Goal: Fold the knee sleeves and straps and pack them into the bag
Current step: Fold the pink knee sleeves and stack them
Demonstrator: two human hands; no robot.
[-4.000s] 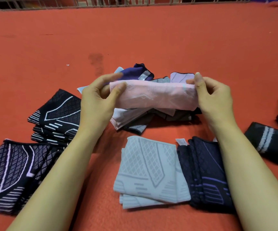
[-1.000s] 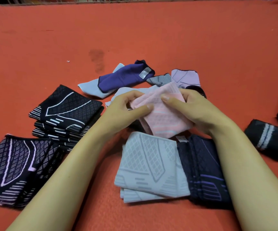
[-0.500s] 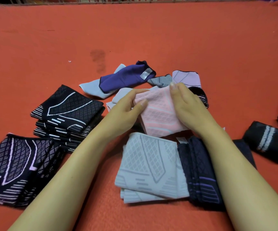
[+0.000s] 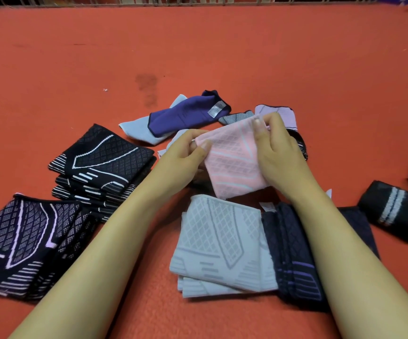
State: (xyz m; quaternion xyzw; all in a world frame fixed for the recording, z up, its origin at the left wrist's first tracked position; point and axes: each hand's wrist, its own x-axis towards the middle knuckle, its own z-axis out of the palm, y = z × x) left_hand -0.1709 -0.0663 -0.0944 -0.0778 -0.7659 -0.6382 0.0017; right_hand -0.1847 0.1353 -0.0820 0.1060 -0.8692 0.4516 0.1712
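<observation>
nearest the front edge of the red mat (image 4: 51, 69), the folded grey sleeve (image 4: 220, 243) lies flat between the two forearms, with a dark navy folded sleeve (image 4: 293, 250) touching its right side. off toward the left edge sit two stacks of black patterned sleeves (image 4: 100, 165).

just beyond the grey one, the folded pink sleeve (image 4: 234, 162) is held a little above the mat, tilted, its long axis running from the far right corner down toward the near side. the left hand (image 4: 181, 155) pinches its left corner between thumb and fingers; the right hand (image 4: 276, 152) grips the far right corner, fingers curled over the edge. both hands are on it, so neither is the nearer one. the grey sleeve lies straight toward the body from the pink one, so laying it down there looks like a short pull inward.

farther out, unfolded pieces remain: a purple sleeve (image 4: 185, 113) over a light blue one, and a lilac one behind the right hand. no bag can be seen.
</observation>
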